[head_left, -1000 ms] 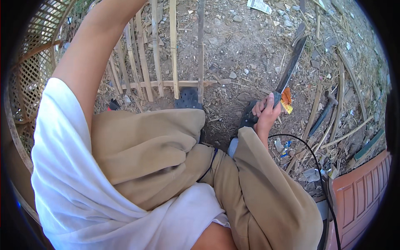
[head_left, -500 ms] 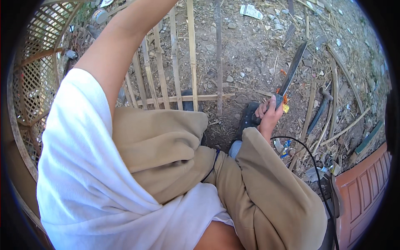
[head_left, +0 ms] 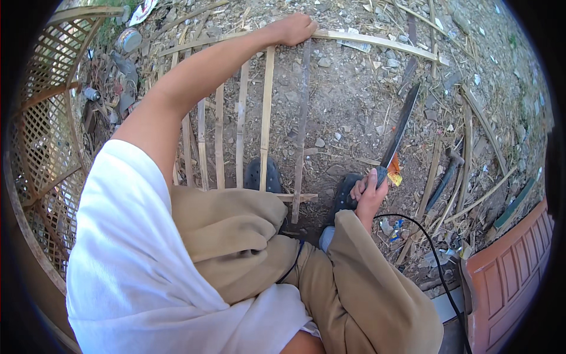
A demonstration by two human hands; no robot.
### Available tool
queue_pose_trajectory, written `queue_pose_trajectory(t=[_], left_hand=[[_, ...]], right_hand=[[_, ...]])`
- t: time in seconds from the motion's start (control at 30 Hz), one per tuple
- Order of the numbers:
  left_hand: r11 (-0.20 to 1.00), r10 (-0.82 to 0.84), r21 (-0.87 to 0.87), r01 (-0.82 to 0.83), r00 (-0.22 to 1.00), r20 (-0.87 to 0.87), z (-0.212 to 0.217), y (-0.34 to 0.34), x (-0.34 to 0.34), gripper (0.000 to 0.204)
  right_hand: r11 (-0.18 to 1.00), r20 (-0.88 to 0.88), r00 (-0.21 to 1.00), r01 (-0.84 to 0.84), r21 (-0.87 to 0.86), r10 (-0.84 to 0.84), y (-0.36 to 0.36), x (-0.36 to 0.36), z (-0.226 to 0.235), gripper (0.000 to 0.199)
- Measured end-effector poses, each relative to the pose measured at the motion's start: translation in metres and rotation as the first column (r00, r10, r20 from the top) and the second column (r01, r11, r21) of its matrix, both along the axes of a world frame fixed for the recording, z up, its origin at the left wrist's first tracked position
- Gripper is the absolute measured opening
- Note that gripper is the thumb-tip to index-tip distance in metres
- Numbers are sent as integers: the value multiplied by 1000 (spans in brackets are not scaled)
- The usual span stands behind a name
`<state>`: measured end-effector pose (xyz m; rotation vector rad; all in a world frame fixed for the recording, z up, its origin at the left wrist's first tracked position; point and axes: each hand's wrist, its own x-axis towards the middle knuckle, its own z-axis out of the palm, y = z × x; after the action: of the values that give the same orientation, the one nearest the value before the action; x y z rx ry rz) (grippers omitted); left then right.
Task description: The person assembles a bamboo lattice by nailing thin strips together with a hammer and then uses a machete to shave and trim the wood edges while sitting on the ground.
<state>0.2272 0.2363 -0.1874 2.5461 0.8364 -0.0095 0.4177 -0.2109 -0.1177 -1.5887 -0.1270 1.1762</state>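
- Left hand: fingers curled over the upper cross-slat of a bamboo frame, near a grey upright slat.
- Right hand: closed round the handle of a machete, its blade angled up and away; the hands are well apart.
- Machete, handling: probably stiff and blade-heavy; the handle is the safe hold.
- Frame, handling: likely light and springy, its edges prone to splinter; best gripped where slats cross.
- Frame, appearance: narrow, mostly pale slats, some with visible nodes, set side by side; it extends before the person over littered soil, the lower cross-slat near the perforated clogs.
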Motion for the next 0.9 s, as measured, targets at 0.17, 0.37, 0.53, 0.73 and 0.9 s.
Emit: queue_pose_trajectory(t=[0.17,0.37,0.53,0.73,0.9], left_hand=[[978,98,181,-104,994,42,-24,3,-32,49],[910,407,97,-403,913,-23,2,-13,-24,55],[906,377,152,-396,916,135,-14,-18,-22,43],[892,314,225,-391,896,314,-22,-7,-14,29],[922,301,163,-352,915,269,-39,18,-4,32]], right_hand=[[999,44,998,-36,-11,36,11,-5,3,22],[980,188,962,-189,-66,198,18,-2,35,21],[897,239,865,-432,-91,441,75,18,92,22],[831,138,822,-529,-171,552,173,30,164,27],[781,189,765,-560,-277,616,217,34,155,31]])
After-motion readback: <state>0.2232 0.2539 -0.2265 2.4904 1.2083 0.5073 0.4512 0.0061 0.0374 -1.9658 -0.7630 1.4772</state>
